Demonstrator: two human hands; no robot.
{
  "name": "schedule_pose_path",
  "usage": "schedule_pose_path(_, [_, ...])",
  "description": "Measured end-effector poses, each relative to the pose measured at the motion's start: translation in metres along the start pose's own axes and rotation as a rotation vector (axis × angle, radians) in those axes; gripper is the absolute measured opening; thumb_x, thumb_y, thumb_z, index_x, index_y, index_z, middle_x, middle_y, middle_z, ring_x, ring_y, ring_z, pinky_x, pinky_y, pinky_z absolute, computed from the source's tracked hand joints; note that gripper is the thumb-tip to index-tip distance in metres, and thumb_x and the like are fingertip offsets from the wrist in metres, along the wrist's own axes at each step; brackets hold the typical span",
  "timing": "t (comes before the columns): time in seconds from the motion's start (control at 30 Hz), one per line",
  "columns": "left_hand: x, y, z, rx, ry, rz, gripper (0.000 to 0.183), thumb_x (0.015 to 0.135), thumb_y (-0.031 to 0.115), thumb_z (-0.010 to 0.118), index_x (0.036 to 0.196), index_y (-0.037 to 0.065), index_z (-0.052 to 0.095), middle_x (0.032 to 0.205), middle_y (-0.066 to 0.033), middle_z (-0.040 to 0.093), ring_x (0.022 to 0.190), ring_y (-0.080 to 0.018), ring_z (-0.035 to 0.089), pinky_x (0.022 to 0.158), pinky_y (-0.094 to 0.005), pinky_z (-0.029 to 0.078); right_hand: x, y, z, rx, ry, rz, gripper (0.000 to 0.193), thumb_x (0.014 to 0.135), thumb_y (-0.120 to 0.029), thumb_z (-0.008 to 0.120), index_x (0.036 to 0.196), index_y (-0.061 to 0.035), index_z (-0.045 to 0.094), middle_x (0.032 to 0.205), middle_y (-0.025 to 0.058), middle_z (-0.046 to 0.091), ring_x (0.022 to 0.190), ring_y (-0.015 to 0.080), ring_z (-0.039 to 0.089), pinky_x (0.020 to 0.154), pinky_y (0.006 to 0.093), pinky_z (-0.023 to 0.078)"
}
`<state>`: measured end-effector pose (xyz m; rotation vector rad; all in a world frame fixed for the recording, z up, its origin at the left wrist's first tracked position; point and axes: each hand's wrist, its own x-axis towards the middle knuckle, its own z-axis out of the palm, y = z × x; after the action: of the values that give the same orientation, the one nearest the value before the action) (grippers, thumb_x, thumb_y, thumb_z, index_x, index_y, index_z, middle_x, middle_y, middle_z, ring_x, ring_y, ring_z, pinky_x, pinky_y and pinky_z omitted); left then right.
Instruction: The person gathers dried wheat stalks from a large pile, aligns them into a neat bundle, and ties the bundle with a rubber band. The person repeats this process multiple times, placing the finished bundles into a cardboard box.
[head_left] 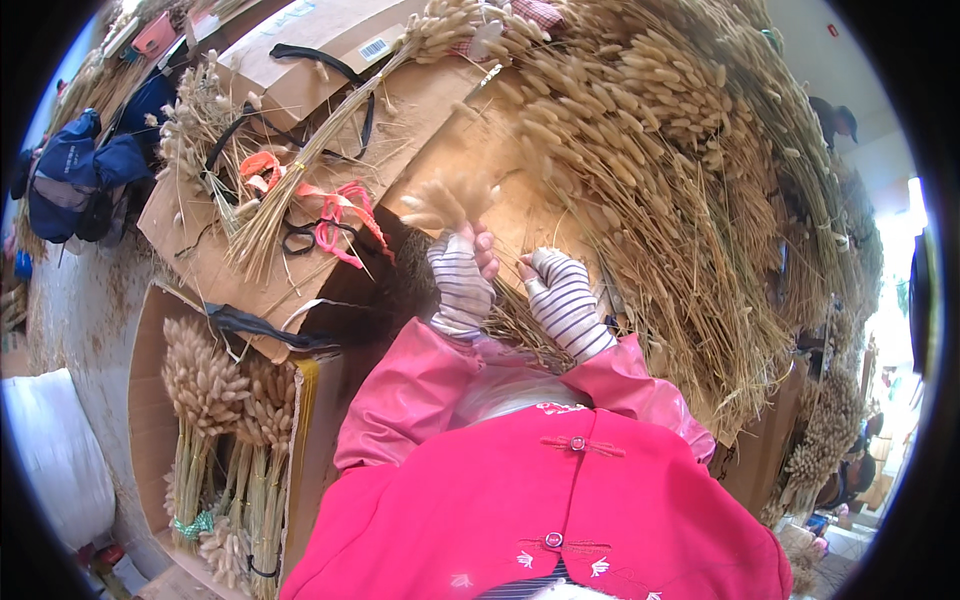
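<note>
My left hand [463, 285], in a striped fingerless glove, is closed around a small bunch of dried bunny-tail grass [440, 205]. Its fluffy heads fan out above my fingers. My right hand [563, 295], gloved alike, is held just to the right with thumb and fingers pinched together; what they hold, if anything, is too small to make out. Below both hands some loose stalks [525, 330] show. A big heap of the same dried grass [650, 180] lies close by on the right, over brown cardboard [460, 150].
Left of my hands, a tied bunch [275, 215], pink ribbons [345, 220] and black straps [315, 60] lie on cardboard. An open carton [147, 400] at lower left holds upright bundles. A dark blue bag [80, 180] is at far left, and a white roll [60, 450] lies below it.
</note>
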<state>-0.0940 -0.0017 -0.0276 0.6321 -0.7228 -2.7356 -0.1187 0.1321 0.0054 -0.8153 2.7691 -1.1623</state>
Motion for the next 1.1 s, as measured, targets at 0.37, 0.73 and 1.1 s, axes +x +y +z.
schedule_pose_path(0.37, [0.002,-0.005,-0.002,0.064,-0.16,0.083,0.023,0.09,0.022,0.054,0.097,0.001,0.051,0.071,-0.0004,0.047,0.052,-0.0066,0.037,0.045,-0.0221,0.033,-0.001,0.005,0.004,0.516,0.094,0.315,0.01,0.083,-0.009,0.062,0.081,0.0001,0.063,0.06,0.0012,0.056,0.053,0.0071,0.049,0.05,0.0245,0.04])
schedule_pose_path(0.73, [0.007,0.004,-0.014,-0.082,-0.105,-0.01,0.02,0.091,0.021,0.054,0.091,0.002,0.049,0.068,0.0001,0.044,0.047,-0.0057,0.03,0.04,-0.0218,0.028,-0.017,0.058,-0.085,-0.671,-0.256,0.397,0.02,0.075,-0.027,0.064,0.077,-0.0071,0.066,0.076,0.0173,0.064,0.074,0.0337,0.062,0.068,0.0421,0.049])
schedule_pose_path(1.1, [0.011,-0.001,-0.018,0.322,-0.099,0.137,0.021,0.093,0.027,0.052,0.09,0.006,0.054,0.079,-0.007,0.058,0.067,-0.0144,0.055,0.059,-0.0267,0.047,0.022,0.045,-0.035,-0.485,-0.088,0.288,0.032,0.081,-0.037,0.061,0.075,-0.0056,0.064,0.073,0.0155,0.063,0.07,0.0333,0.06,0.066,0.042,0.047])
